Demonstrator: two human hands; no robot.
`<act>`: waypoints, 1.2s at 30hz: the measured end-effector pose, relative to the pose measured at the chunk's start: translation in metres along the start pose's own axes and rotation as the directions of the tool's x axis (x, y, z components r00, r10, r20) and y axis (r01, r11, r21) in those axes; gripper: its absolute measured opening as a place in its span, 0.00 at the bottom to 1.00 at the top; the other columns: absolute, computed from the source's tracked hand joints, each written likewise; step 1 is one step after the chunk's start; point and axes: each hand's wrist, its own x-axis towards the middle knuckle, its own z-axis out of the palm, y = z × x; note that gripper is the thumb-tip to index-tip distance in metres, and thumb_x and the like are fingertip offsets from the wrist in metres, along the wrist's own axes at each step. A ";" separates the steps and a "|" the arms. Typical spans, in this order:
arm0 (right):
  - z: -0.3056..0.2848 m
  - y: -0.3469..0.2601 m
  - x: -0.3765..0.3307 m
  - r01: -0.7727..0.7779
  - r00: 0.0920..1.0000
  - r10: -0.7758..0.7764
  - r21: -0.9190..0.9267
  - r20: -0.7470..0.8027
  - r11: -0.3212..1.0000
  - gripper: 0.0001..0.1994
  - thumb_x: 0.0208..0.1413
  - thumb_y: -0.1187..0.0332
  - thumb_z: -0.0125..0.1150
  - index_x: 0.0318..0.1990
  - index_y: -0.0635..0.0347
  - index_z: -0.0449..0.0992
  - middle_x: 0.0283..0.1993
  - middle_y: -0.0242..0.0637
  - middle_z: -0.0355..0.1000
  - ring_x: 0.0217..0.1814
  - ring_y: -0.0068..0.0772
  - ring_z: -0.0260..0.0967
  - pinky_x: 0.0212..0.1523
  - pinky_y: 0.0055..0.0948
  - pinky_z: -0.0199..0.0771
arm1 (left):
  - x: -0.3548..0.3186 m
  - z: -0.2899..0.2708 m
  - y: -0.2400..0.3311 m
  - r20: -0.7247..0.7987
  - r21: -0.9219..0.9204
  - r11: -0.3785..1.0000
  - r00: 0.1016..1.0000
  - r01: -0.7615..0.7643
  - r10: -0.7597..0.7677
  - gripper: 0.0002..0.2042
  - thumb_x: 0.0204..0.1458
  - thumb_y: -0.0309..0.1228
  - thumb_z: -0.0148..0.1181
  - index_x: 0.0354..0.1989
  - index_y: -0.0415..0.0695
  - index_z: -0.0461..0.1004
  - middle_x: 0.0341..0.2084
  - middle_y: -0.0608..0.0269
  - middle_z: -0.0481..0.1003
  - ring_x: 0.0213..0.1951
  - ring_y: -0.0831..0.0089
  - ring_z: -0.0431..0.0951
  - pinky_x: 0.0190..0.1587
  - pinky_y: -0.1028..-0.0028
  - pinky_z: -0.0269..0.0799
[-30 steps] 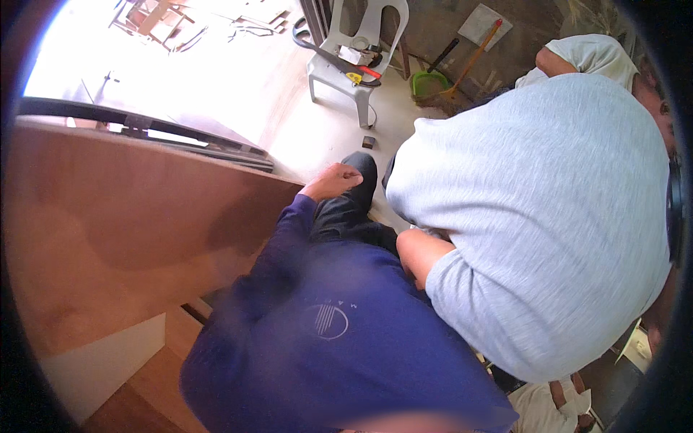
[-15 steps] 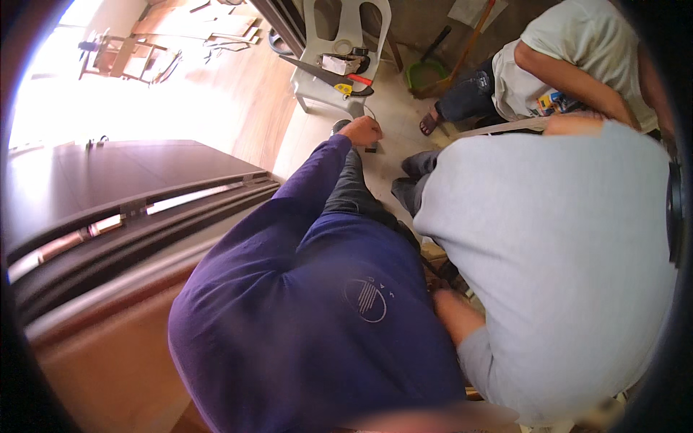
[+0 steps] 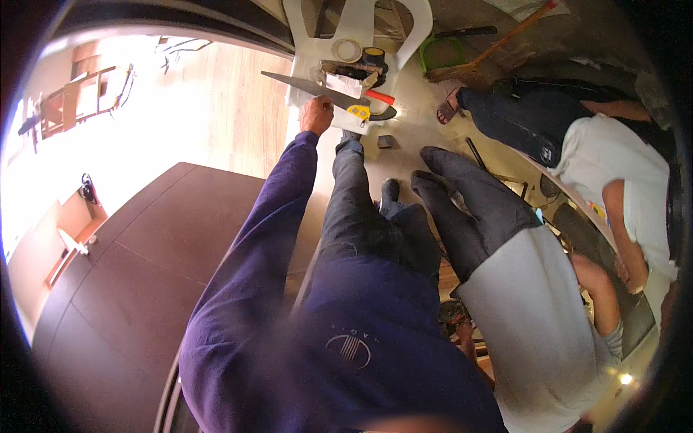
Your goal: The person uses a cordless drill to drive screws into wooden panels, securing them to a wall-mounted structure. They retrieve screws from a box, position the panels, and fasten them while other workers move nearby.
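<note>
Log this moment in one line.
left hand: at saw, contact unclear | right hand: not in view | saw: on white chair

a saw lies across the chair, its tip past the left edge, the left hand at its near side. behind the saw sit a box and, farther back, a tape roll. right of the chair is a dustpan.

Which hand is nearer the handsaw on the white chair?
Left. The left hand is at the handsaw, beside its blade, contact unclear; the right hand is out of view.
</note>
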 end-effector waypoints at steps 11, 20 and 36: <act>0.008 -0.102 0.003 -0.143 0.988 0.143 -0.001 0.061 0.990 0.11 0.62 0.65 0.54 0.39 0.63 0.80 0.37 0.51 0.80 0.42 0.50 0.80 0.45 0.42 0.78 | 0.095 0.039 -0.024 0.121 0.125 0.989 0.991 -0.074 0.058 0.20 0.53 0.35 0.67 0.57 0.58 0.79 0.54 0.48 0.71 0.57 0.45 0.72 0.55 0.52 0.74; 0.017 -0.145 0.004 -0.157 0.981 0.157 -0.006 0.116 0.988 0.11 0.63 0.66 0.54 0.39 0.64 0.80 0.36 0.50 0.80 0.41 0.48 0.80 0.44 0.41 0.78 | 0.021 0.075 -0.090 0.112 0.025 0.995 0.990 -0.093 0.090 0.15 0.53 0.27 0.63 0.49 0.49 0.84 0.49 0.42 0.71 0.54 0.44 0.72 0.58 0.53 0.71; 0.043 -0.184 0.059 0.040 0.997 -0.042 0.025 0.065 0.999 0.12 0.65 0.67 0.53 0.39 0.65 0.80 0.35 0.49 0.80 0.40 0.46 0.80 0.43 0.40 0.78 | 0.012 0.035 -0.099 0.152 -0.083 0.992 0.982 -0.100 0.112 0.30 0.52 0.23 0.65 0.67 0.44 0.69 0.55 0.41 0.75 0.56 0.44 0.73 0.62 0.55 0.69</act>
